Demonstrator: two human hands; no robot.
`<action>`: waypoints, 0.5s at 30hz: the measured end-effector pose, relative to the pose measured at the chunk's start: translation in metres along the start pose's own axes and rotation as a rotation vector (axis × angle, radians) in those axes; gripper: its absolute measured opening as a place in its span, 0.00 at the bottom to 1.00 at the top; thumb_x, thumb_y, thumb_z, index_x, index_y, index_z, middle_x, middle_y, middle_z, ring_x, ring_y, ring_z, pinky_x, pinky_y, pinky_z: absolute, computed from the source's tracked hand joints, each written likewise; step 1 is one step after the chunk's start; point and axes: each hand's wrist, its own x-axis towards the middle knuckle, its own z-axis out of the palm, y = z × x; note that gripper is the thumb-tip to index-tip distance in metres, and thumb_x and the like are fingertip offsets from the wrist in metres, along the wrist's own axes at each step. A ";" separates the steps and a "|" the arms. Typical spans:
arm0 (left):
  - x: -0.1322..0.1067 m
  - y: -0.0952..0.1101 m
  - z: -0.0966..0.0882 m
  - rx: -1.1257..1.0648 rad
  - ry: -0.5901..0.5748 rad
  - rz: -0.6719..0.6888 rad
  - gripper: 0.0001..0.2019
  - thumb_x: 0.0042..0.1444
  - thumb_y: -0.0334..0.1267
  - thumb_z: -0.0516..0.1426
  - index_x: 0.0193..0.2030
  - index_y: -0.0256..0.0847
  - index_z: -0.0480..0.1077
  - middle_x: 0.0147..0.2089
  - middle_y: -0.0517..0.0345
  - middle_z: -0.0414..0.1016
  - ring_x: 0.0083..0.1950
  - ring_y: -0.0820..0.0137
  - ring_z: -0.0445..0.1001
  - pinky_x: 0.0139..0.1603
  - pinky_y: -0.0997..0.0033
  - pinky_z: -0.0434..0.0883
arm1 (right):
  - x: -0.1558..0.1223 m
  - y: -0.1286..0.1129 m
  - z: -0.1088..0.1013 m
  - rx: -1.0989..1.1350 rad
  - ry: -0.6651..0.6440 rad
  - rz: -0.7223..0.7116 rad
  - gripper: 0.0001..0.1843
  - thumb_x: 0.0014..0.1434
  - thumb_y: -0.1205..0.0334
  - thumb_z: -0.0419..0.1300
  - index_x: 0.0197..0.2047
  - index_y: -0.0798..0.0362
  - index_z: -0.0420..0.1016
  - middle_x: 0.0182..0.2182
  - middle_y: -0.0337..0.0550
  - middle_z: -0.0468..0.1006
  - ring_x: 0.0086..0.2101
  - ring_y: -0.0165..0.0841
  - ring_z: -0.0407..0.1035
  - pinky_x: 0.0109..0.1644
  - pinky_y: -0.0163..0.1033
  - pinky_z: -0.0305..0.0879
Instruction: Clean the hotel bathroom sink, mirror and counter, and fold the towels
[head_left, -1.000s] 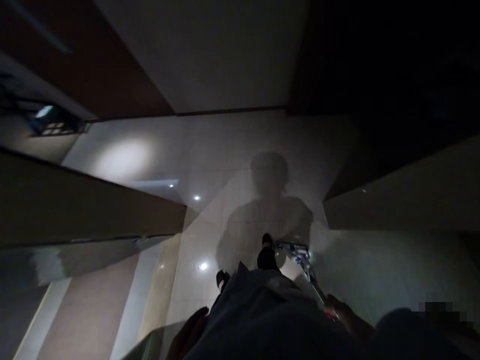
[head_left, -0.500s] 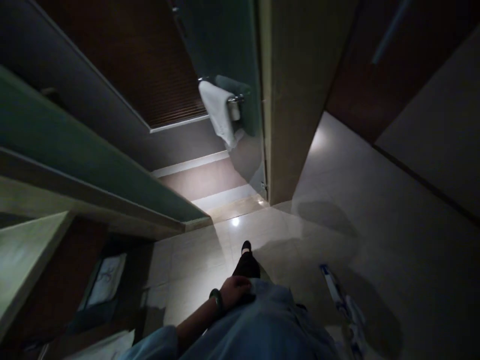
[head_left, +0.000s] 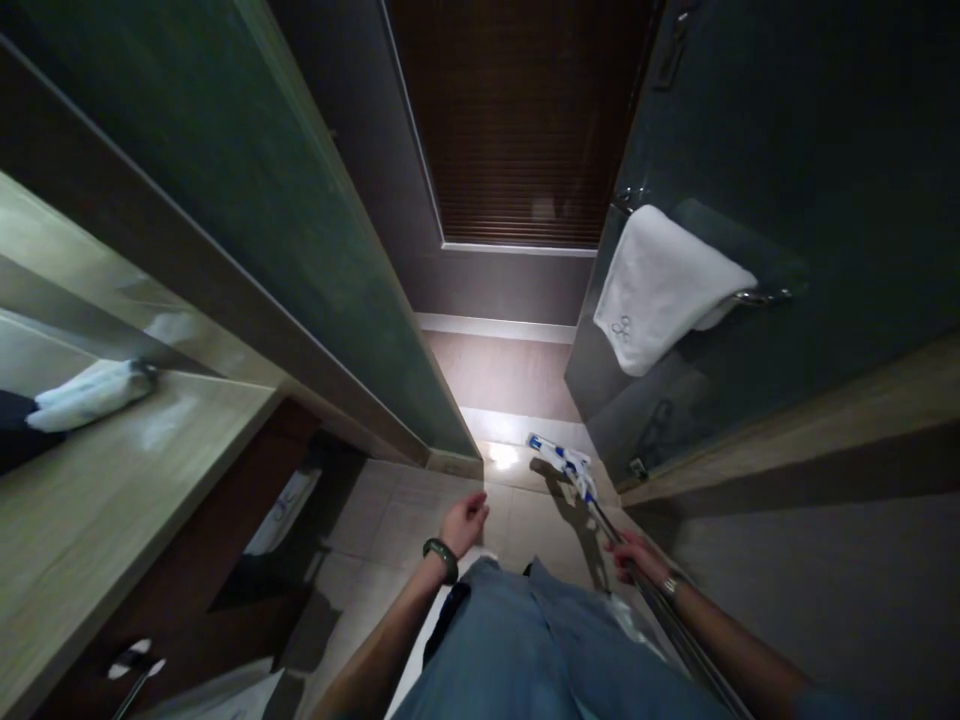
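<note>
A dim bathroom fills the view, with a tiled floor running toward a dark wooden blind at the far end. A long green glass panel slants along the left side, and below it a wooden counter carries a rolled white cloth near its far left edge. On the right, a glass door has a metal rail with 1 folded white towel draped over it, a small emblem stitched near the towel's lower corner. The person's blue-clad body takes up the bottom middle. The right hand, a bracelet at its wrist, has its fingers wrapped around the metal handle of a mop, and the blue and white mop head rests on the floor at the bright threshold by the foot of the glass door. The left hand, a dark wristband behind it, hangs over the tiles with fingers loosely spread, holding nothing.
</note>
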 end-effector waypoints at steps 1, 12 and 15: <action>0.023 0.014 -0.012 0.004 0.036 0.010 0.22 0.67 0.33 0.53 0.64 0.24 0.69 0.63 0.41 0.75 0.58 0.64 0.78 0.62 0.70 0.71 | 0.027 -0.032 0.017 0.022 -0.018 -0.001 0.18 0.40 0.68 0.57 0.39 0.50 0.66 0.34 0.42 0.71 0.25 0.27 0.66 0.25 0.30 0.64; 0.310 0.139 -0.007 0.181 -0.019 0.207 0.38 0.51 0.26 0.62 0.71 0.32 0.65 0.71 0.40 0.65 0.72 0.51 0.64 0.75 0.56 0.61 | 0.246 -0.285 0.120 -0.092 -0.357 -0.081 0.12 0.35 0.61 0.64 0.27 0.53 0.69 0.20 0.38 0.69 0.19 0.27 0.60 0.20 0.31 0.58; 0.392 0.166 -0.017 0.252 -0.093 0.204 0.52 0.38 0.25 0.68 0.74 0.39 0.61 0.76 0.39 0.57 0.74 0.40 0.58 0.74 0.39 0.58 | 0.280 -0.358 0.139 -0.146 -0.457 -0.101 0.14 0.31 0.59 0.63 0.26 0.53 0.69 0.19 0.37 0.69 0.18 0.27 0.60 0.19 0.31 0.58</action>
